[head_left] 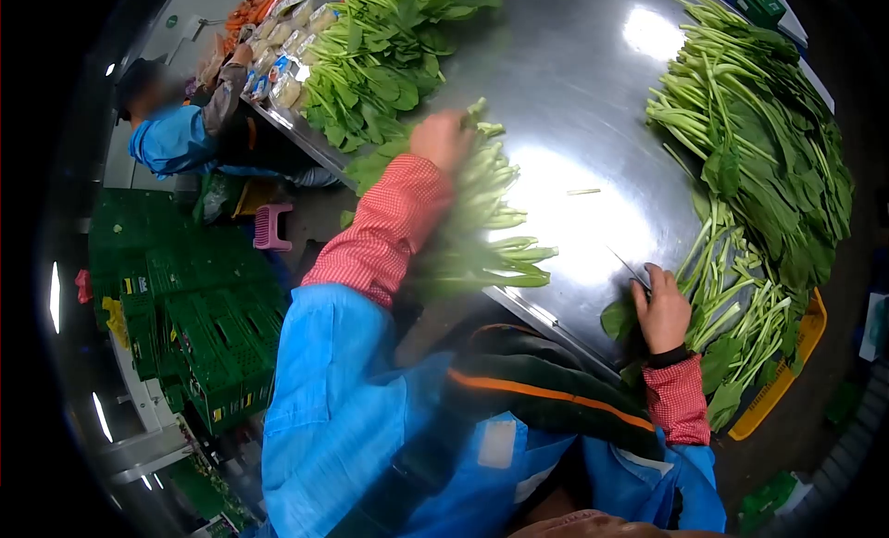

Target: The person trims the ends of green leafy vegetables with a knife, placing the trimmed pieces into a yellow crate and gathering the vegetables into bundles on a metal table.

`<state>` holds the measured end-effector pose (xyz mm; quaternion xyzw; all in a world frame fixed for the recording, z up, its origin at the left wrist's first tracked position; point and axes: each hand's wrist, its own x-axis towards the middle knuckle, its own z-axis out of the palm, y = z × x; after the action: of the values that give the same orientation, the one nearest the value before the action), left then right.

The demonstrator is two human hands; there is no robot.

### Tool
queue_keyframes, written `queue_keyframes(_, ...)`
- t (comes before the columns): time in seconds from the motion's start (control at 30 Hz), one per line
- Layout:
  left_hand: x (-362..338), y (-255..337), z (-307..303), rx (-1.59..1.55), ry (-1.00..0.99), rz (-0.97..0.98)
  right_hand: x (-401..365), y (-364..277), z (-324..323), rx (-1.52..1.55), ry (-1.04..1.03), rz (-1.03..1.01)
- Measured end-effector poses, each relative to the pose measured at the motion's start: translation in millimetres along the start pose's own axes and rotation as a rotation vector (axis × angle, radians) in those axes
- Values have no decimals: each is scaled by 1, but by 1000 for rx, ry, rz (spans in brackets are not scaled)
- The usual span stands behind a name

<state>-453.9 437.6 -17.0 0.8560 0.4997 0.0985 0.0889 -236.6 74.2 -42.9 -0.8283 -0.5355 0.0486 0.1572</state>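
Note:
My left hand (443, 140), smeared by motion, is at the upper end of a row of leafy green vegetables (495, 181). Their pale cut stems point right across the metal table (565, 93), and the row is partly blurred. Whether the fingers grip any stems is not clear. Near the table's front edge, my right hand (664, 311) is closed around a small knife (630, 268), its thin blade pointing up and left. Beside that hand lie a loose leaf (619, 318) and scattered green stems (732, 293). A short cut stem piece (583, 192) rests mid-table.
A large heap of leafy greens (755, 121) covers the right side, above a yellow crate (787, 371). More greens (380, 56) and bagged produce (287, 47) lie at the upper left. A co-worker (176, 135) is at the left, near green crates (222, 344) and a pink stool (271, 227).

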Motion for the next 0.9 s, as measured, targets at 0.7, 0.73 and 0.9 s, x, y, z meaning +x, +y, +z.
queue_keyframes(0.7,10,-44,-19,-934,-176,-16,-6,-66,55,528,-465,246)
queue_keyframes(0.73,11,-47,-16,-773,-175,38,-7,-67,57,615,-556,282)
queue_keyframes(0.9,32,-87,9,-397,-291,120,-12,-90,76,1021,-951,528)
